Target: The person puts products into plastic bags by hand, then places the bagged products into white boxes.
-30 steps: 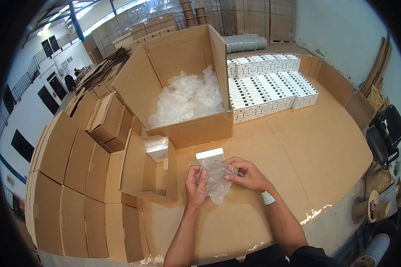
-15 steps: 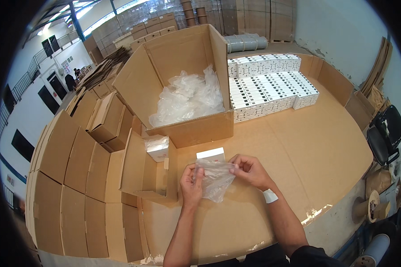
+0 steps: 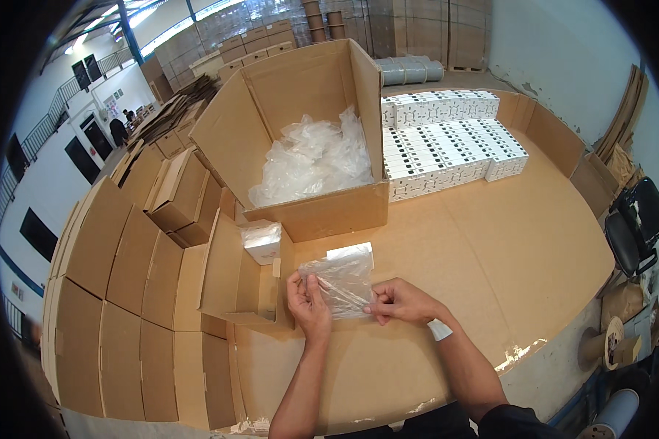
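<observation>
Warehouse with packing station: a cardboard-covered tabletop (image 3: 454,256) is carrying rows of small white boxes (image 3: 450,157) and a large open carton (image 3: 318,219), which is holding a heap of crumpled clear plastic (image 3: 311,162). Brown cartons (image 3: 121,358) are standing in ranks at the left, and plastic-wrapped stacks (image 3: 187,50) are lining the back. Overhead, strip lights (image 3: 143,14) are shining beneath a high roof, while a railed staircase (image 3: 39,139) is climbing the white wall (image 3: 45,205) at far left.

L hand (image 3: 311,306), R hand (image 3: 401,301) curled
</observation>
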{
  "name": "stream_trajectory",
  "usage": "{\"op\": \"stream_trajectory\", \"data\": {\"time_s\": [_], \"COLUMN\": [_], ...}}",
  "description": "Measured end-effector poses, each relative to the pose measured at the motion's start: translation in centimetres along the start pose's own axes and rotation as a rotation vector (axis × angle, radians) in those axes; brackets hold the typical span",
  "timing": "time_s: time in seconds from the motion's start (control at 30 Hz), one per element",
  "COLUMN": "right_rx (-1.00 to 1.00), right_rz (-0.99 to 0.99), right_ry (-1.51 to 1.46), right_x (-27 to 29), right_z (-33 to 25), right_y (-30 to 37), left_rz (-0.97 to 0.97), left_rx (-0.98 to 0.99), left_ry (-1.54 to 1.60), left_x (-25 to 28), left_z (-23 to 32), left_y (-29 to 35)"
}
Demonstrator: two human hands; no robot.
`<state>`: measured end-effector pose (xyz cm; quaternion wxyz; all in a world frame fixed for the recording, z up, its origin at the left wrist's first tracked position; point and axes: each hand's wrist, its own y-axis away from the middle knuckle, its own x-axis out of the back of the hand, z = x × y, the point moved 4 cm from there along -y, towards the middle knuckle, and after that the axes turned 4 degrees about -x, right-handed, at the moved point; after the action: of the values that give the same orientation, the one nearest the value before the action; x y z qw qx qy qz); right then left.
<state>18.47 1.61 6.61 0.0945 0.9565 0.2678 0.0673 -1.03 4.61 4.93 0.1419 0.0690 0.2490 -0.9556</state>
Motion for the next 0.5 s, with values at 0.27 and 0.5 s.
{"op": "stream_trajectory", "data": {"time_s": [0.27,0.5], "right_rx": [-0.139,0.237], "right_rz": [-0.086,0.391], "right_ry": [0.177,-0.221], "right_x": [2.0,0.7], "right_z": [0.0,0.4], "right_y": [0.8,-1.1], "left_rz": [0.032,-0.060], "left_rx": [0.067,0.093], "left_ry": [-0.035,0.012], "left_x": [-0.1,-1.7], "left_z": [0.1,0.3], "left_y": [0.1,1.2]}}
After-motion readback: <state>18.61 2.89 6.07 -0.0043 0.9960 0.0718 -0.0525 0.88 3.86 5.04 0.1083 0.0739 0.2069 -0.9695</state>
